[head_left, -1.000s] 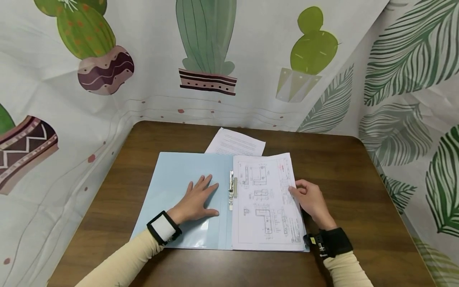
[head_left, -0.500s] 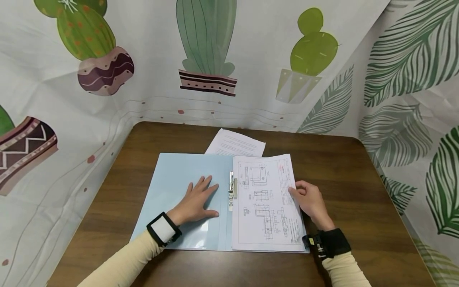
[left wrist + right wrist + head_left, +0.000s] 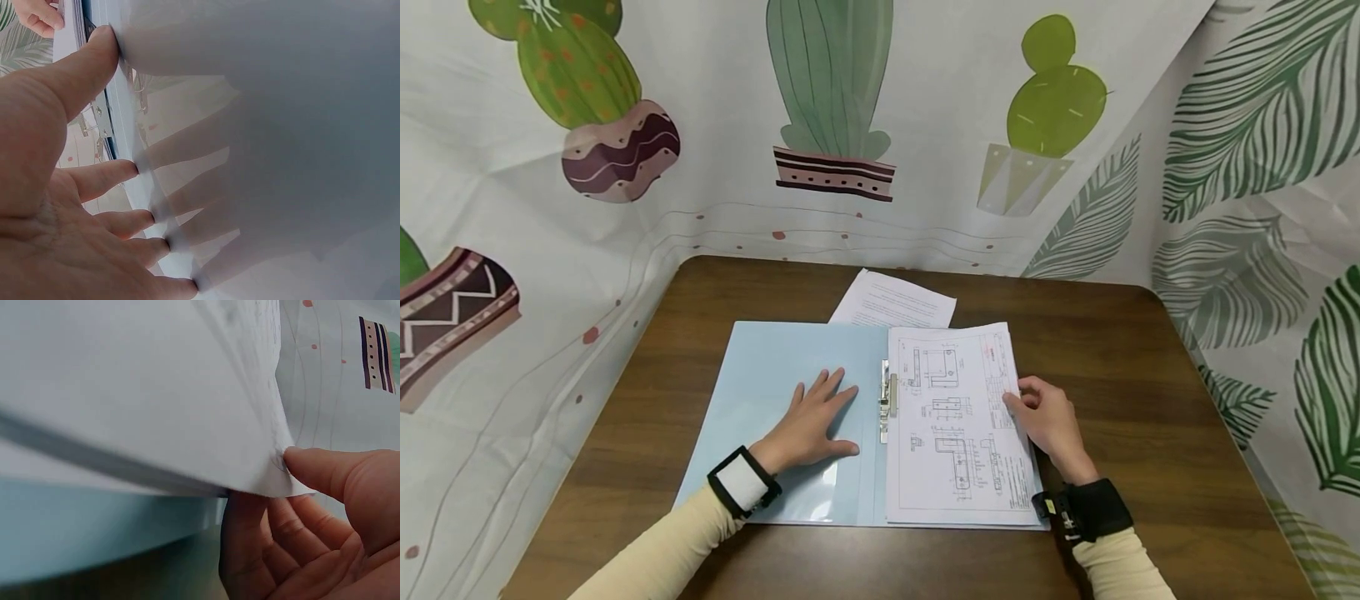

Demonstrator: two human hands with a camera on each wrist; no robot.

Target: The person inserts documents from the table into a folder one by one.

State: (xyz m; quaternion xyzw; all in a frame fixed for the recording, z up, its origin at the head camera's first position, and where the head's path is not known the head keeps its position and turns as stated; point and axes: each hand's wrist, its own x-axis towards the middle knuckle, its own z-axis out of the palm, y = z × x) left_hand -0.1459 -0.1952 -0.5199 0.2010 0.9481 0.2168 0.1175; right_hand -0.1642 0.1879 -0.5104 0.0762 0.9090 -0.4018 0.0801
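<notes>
A light blue folder (image 3: 775, 350) lies spread open on the brown table. My left hand (image 3: 808, 427) rests with spread fingers on its left cover; in the left wrist view the fingertips (image 3: 145, 219) touch the glossy surface. On the folder's right side lies a stack of white paper sheets (image 3: 917, 475), the top one printed with technical drawings. My right hand (image 3: 1052, 421) pinches the right edge of the sheets, thumb on top and fingers beneath, as the right wrist view shows. A metal clip (image 3: 887, 396) sits along the spine between cover and sheets.
Behind the folder, a loose printed sheet (image 3: 898, 300) sits partly under its top edge. The wooden table (image 3: 1120, 367) reaches back to a hanging cloth (image 3: 722, 167) with cactus and leaf prints. Black straps (image 3: 1101, 506) circle both wrists.
</notes>
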